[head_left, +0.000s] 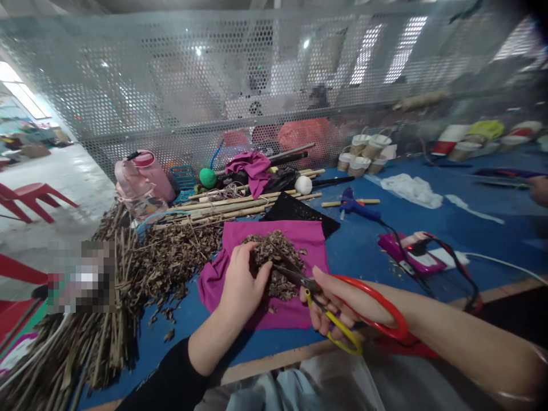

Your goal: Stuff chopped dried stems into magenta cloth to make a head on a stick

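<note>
Head view: use the cloth (310, 231) as the reference for all positions. The leaves (282, 242), dry, brown and broken, lie in a loose pile on the middle of the cloth, with a few bits strayed toward its right side.

Your left hand (242, 279) rests at the left side of the pile, over the cloth. Its thumb and forefinger stand apart, curved about the near leaves. Your right hand (331, 285) is closed around the scissors (295, 278), above the right part of the cloth, with the blades pointing left into the pile. The tips are lost among leaves of much the same tone, so you cannot tell how far the blades are parted.

Step in hand, as judged: cutting the leaves smaller while the left hand steadies the pile. The next move calls for a controlled squeeze of the handles. Before closing, check that the left thumb, which lies near the blades, is clear of the cutting line. Hold the blades above the cloth so that they do not nip the fabric.

Surroundings: a larger heap (175, 257) of leaves lies left of the cloth, the sticks (231, 212) lie beyond it, and the glue gun (362, 210) lies beyond it to the right.
</note>
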The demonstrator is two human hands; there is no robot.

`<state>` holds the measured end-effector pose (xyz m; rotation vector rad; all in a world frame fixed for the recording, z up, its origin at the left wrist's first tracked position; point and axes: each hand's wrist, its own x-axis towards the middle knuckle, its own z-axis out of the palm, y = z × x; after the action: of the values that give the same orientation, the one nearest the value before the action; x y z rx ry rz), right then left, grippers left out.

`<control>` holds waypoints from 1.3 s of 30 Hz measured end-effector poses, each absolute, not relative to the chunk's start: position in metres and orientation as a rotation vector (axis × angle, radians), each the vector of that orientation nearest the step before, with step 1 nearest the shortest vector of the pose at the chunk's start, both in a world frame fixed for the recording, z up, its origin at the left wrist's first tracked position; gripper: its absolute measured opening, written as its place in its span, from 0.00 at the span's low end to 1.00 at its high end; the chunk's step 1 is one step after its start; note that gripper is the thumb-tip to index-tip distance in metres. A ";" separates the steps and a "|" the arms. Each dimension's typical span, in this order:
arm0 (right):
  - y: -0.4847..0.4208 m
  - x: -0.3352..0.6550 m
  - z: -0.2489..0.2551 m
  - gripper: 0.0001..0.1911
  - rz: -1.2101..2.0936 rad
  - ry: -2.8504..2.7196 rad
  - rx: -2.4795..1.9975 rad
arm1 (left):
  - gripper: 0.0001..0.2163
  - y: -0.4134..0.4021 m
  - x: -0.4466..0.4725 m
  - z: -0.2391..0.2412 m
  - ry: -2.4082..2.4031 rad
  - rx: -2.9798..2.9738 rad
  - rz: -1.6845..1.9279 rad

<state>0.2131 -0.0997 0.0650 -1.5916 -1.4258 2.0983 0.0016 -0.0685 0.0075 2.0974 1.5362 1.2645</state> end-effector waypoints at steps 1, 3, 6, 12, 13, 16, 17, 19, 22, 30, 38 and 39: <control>-0.094 0.210 0.065 0.42 2.118 -1.431 -1.581 | 0.12 -0.066 0.002 0.006 1.498 2.126 1.278; -0.081 0.203 0.064 0.42 2.146 -1.467 -1.563 | 0.06 -0.063 0.002 0.003 1.378 2.209 1.288; -0.069 0.199 0.058 0.42 2.135 -1.545 -1.551 | 0.06 -0.061 0.003 -0.001 1.226 2.310 1.300; -0.071 0.198 0.046 0.35 1.985 -1.541 -1.593 | 0.06 -0.062 0.000 -0.003 1.260 2.369 1.250; -0.073 0.198 0.046 0.34 1.941 -1.568 -1.596 | 0.06 -0.062 -0.001 -0.002 1.279 2.359 1.236; -0.080 0.201 0.045 0.31 1.904 -1.538 -1.561 | 0.05 -0.063 -0.001 0.003 1.306 2.231 1.251; -0.082 0.203 0.046 0.31 1.926 -1.489 -1.533 | 0.05 -0.064 -0.001 0.005 1.307 2.170 1.265; -0.088 0.207 0.048 0.32 2.009 -1.369 -1.479 | 0.05 -0.065 0.000 0.009 1.313 2.059 1.289; -0.098 0.215 0.056 0.34 2.121 -1.259 -1.422 | 0.07 -0.068 0.001 0.013 1.324 1.972 1.283; -0.101 0.208 0.064 0.38 2.186 -1.241 -1.513 | 0.10 -0.070 0.004 0.009 1.393 1.853 1.261; -0.087 0.194 0.049 0.37 1.972 -1.459 -1.548 | 0.06 -0.070 0.003 0.008 1.390 1.930 1.274; -0.087 0.194 0.048 0.36 1.932 -1.474 -1.562 | 0.06 -0.069 0.003 0.007 1.394 1.924 1.266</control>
<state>0.1939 -0.0866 0.0483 -1.5623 -1.4737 1.9325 0.0025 -0.0690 0.0071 1.9241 1.3937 1.2665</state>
